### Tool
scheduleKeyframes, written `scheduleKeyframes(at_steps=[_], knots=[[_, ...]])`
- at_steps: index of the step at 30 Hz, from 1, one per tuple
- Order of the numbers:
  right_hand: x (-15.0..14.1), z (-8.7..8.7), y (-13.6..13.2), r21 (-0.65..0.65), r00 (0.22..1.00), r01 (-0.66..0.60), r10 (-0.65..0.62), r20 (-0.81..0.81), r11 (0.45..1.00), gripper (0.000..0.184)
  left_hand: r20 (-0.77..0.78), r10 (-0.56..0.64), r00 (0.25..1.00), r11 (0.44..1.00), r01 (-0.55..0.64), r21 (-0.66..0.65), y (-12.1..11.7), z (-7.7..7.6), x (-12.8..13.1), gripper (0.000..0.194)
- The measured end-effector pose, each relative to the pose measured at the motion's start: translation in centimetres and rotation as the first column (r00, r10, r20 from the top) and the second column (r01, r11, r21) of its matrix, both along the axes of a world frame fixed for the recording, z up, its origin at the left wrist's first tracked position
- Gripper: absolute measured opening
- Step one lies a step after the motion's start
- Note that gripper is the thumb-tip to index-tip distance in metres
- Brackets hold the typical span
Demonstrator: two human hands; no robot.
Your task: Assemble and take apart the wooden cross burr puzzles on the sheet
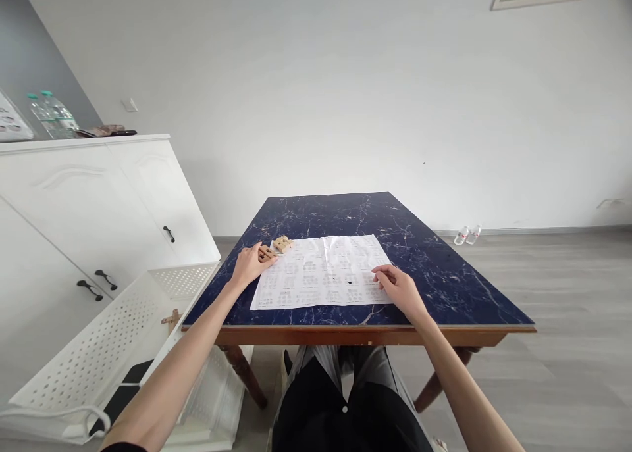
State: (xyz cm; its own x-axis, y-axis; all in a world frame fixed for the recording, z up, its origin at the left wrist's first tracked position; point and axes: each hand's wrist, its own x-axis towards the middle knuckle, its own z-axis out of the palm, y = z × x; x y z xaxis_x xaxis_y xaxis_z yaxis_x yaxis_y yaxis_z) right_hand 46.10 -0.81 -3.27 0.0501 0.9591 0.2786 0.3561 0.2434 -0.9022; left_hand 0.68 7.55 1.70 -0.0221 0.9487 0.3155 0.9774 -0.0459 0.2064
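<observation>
A large white printed sheet (320, 268) with rows of small diagrams lies across the near half of the blue marbled table (336, 215). At its upper left corner, my left hand (249, 266) is closed on a small brown wooden piece with dark holes or slots (265, 253); the fingers cover part of it. Just beyond that sits a paler wooden block piece (283, 243), close to the sheet's edge. My right hand (397, 287) rests at the sheet's right edge with loosely bent fingers, holding nothing I can see. Two small dark specks lie on the paper.
A white perforated bin (93, 347) stands left of the table, with a wooden piece (172, 319) and dark items inside. Behind it is a white cabinet (99, 195) with plastic bottles (54, 116) on top. Two small bottles (467, 235) stand on the floor by the wall.
</observation>
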Motion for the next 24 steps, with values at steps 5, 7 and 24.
scheduleKeyframes(at_steps=[5, 7, 24], knots=[[0.0, 0.0, 0.0, 0.0, 1.0, -0.003, 0.003, -0.013, 1.0, 0.027, 0.053, -0.027, 0.998, 0.999, 0.025, 0.04, -2.1, 1.6, 0.4, 0.098], [0.0, 0.0, 0.0, 0.001, 1.0, 0.0, 0.0, -0.018, 1.0, 0.027, 0.082, -0.092, 0.992, 0.995, 0.089, 0.038, -3.0, 2.1, 1.8, 0.098], [0.3, -0.2, 0.0, -0.005, 1.0, 0.002, -0.002, -0.004, 1.0, 0.029, 0.28, -0.575, 0.769, 0.78, 0.619, -0.096, -8.1, -1.2, 17.9, 0.099]])
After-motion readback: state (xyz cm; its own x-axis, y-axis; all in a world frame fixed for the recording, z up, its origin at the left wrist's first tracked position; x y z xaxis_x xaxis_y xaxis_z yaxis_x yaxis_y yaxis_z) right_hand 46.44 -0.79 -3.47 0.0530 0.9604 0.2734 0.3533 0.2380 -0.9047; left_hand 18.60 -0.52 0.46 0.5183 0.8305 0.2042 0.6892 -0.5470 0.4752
